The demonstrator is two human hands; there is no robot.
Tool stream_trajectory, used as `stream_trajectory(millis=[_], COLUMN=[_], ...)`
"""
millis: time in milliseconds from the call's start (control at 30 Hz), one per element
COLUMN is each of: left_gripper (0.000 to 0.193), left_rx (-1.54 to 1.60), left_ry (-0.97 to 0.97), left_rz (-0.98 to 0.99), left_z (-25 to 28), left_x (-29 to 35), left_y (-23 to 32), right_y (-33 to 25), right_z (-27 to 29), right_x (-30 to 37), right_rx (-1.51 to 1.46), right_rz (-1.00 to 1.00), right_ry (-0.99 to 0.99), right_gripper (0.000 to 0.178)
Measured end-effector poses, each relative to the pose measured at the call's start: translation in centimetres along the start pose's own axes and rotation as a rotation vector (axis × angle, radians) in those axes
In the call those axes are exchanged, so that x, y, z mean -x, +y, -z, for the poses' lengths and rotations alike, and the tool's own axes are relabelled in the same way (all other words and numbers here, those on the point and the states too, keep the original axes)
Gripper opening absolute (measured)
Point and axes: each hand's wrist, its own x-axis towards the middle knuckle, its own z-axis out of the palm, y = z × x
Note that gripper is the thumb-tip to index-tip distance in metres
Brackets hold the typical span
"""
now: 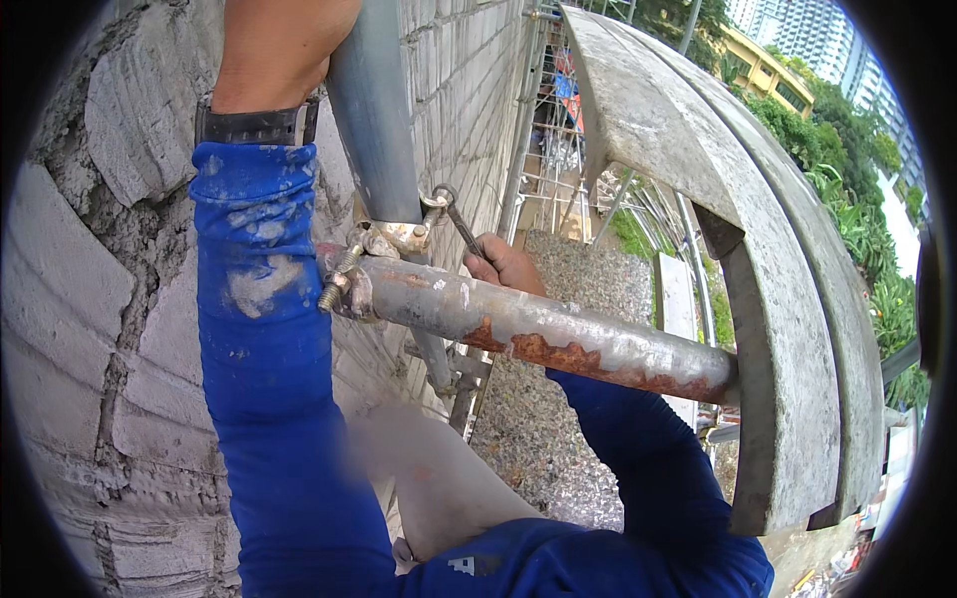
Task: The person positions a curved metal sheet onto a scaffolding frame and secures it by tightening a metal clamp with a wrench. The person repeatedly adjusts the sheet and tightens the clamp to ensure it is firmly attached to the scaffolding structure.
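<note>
My right hand (506,267) is closed around the handle of a metal wrench (461,227). The wrench's ring end sits at a scaffold coupler (394,237), by the foot of a grey upright pipe (377,120). A rusty horizontal pipe (538,334) passes in front of my right wrist; its left end meets the coupler, where a threaded bolt (342,279) sticks out. Up at the top edge, my left hand (291,45) is beside the upright pipe, black strap on the wrist. Its fingers are cut off by the frame, so its grip is hidden.
A rough block wall (159,289) rises close on the left. Long grey planks (728,199) lie on the right, over the horizontal pipe's end. Speckled ground (543,429) shows far below, with more scaffold poles (528,130), greenery and buildings beyond.
</note>
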Motion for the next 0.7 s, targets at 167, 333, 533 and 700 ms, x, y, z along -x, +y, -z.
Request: stream_trajectory(millis=[167,333,533,700], left_gripper=[0.026,0.028,0.029,0.030], left_rx=[-0.020,-0.012,0.021,-0.025], left_ry=[0.035,0.054,-0.012,0.016], left_rz=[-0.030,0.048,0.090,0.049], left_z=[-0.4,-0.7,-0.5,-0.3], left_x=[0.1,0.4,0.7,0.8], left_y=[-0.5,0.1,1.1,0.2], right_y=[0.0,1.8,1.9,2.4], right_z=[-2.4,-5.0,-6.9,-5.7], right_x=[-0.4,-2.0,-3.9,-2.4], right_rx=[-0.135,-0.206,-0.332,-0.276], right_rz=[0.109,0.190,0.347,0.217], right_ry=[0.051,0.101,0.143,0.066], right_gripper=[0.028,0.031,0.028,0.028])
